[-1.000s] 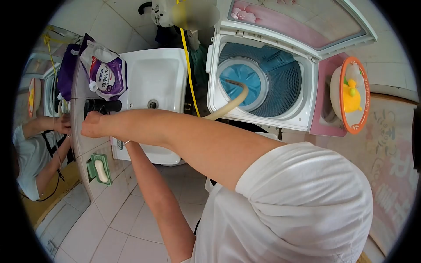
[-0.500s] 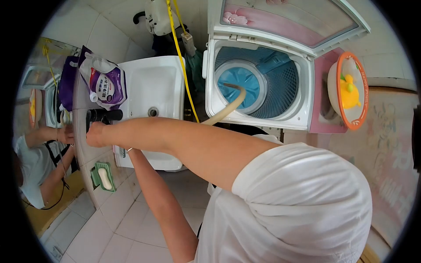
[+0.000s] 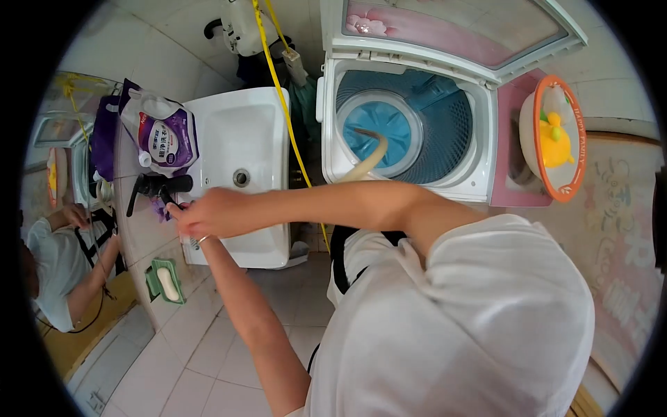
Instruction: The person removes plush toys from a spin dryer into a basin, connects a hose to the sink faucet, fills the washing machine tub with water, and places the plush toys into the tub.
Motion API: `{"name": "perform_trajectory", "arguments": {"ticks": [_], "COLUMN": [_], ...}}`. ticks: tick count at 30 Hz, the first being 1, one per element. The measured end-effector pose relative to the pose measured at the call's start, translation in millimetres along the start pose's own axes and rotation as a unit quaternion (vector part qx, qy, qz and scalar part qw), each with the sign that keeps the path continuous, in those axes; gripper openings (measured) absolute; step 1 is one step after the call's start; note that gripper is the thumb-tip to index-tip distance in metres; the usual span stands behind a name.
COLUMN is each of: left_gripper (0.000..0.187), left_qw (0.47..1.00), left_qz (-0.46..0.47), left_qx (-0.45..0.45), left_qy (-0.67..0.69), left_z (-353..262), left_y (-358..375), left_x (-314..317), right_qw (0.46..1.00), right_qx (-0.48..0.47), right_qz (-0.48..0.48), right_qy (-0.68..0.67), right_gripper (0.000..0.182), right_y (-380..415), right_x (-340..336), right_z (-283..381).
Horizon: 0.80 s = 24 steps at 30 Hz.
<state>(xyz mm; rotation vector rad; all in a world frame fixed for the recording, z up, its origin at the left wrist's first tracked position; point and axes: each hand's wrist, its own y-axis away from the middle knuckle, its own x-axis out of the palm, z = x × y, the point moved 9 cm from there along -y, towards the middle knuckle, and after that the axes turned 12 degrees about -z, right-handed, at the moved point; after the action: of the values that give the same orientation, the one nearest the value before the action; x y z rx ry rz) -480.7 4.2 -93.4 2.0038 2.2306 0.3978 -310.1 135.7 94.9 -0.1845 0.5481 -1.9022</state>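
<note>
My right hand [image 3: 219, 212] is over the left side of the white sink, close to the black faucet [image 3: 163, 185], with its fingers blurred and mostly out of sight. Underneath it is my left hand, largely covered; a bracelet circles that wrist, and one finger [image 3: 175, 210] by a dark part below the faucet seems to belong to it. Whether either hand holds anything is hidden. The faucet's lever [image 3: 132, 201] sticks out toward the mirror. A beige hose [image 3: 365, 165] comes out of the washing machine drum [image 3: 445, 132] and passes out of sight behind my right forearm.
A purple-and-white detergent pouch [image 3: 167, 142] stands beside the sink [image 3: 240, 128]. Soap lies in a green dish [image 3: 151, 281] below. A yellow cord [image 3: 286, 115] hangs between sink and machine. The machine's lid [image 3: 458, 35] is raised. An orange-rimmed basin [image 3: 528, 139] rests at right.
My right hand has left the faucet lever and moved right, over my left hand. The lever now shows, and my right arm is raised higher in view at the elbow.
</note>
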Motion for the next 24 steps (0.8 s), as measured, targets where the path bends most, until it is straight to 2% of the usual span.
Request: {"name": "perform_trajectory", "arguments": {"ticks": [2,3,4,5,6,7,9,10,11,12,13,14,16,20,22,23,24], "left_gripper": [0.042,0.045,0.045,0.045,0.046,0.046,0.046,0.047,0.047,0.047,0.047,0.047,0.048,0.048,0.048,0.048,0.048], "left_qw": [0.999,0.995,0.994,0.995,0.996,0.997,0.996,0.995,0.995,0.995,0.994,0.994,0.994,0.992,0.991,0.990,0.992], "left_qz": [-0.019,-0.048,-0.050,-0.061,-0.073,-0.062,-0.066,-0.069,-0.070,-0.070,-0.070,-0.072,-0.065,-0.079,-0.089,-0.092,-0.083], "left_qx": [-0.016,-0.034,-0.038,-0.033,-0.027,-0.022,-0.028,-0.033,-0.032,-0.036,-0.042,-0.041,-0.042,-0.052,-0.050,-0.052,-0.046], "left_qy": [-0.024,-0.083,-0.087,-0.071,-0.053,-0.050,-0.055,-0.059,-0.063,-0.066,-0.067,-0.069,-0.075,-0.083,-0.088,-0.090,-0.087], "left_z": [-7.3,-19.7,-21.1,-23.5,-24.6,-24.3,-23.0,-22.4,-22.7,-21.8,-20.5,-19.0,-20.4,-20.4,-20.2,-18.8,-19.3], "left_y": [11.0,31.3,35.9,38.7,40.7,40.2,40.0,39.8,37.1,34.4,34.6,35.1,36.4,35.7,37.8,38.1,36.9], "left_x": [3.6,8.2,9.5,11.2,12.9,13.4,13.5,12.6,10.9,9.4,9.9,10.3,11.8,10.7,9.5,7.2,8.8], "right_qw": [0.988,0.972,0.930,0.911,0.864,0.829,0.726,0.728,0.670,0.545,0.537,0.536,0.621,0.631,0.687,0.685,0.719], "right_qx": [0.141,0.222,0.360,0.403,0.465,0.461,0.434,0.435,0.626,0.757,0.756,0.758,0.649,0.593,0.568,0.571,0.551], "right_qz": [0.056,0.078,0.000,-0.051,-0.178,-0.155,-0.201,-0.201,-0.296,-0.361,-0.372,-0.370,-0.381,-0.446,-0.397,-0.395,-0.365], "right_qy": [-0.014,0.015,-0.065,0.071,0.072,0.276,0.494,0.491,0.269,0.023,-0.037,-0.038,-0.220,-0.228,-0.220,-0.220,-0.216], "right_gripper": [0.015,0.015,0.012,0.011,0.017,0.030,0.045,0.045,0.053,0.060,0.058,0.058,0.047,0.037,0.028,0.028,0.028], "right_y": [66.4,101.6,145.9,178.6,236.5,269.5,334.1,342.0,387.7,423.5,421.0,416.8,386.1,359.5,336.5,334.3,323.4], "right_x": [-77.6,-111.2,-150.7,-205.6,-251.9,-298.3,-360.8,-363.3,-360.2,-331.1,-314.1,-303.4,-270.6,-281.7,-298.3,-305.2,-313.6], "right_z": [-1.3,-29.8,-69.9,-87.5,-146.2,-175.2,-219.0,-239.3,-273.5,-290.9,-292.9,-294.7,-314.1,-297.8,-281.9,-280.1,-279.1]}}
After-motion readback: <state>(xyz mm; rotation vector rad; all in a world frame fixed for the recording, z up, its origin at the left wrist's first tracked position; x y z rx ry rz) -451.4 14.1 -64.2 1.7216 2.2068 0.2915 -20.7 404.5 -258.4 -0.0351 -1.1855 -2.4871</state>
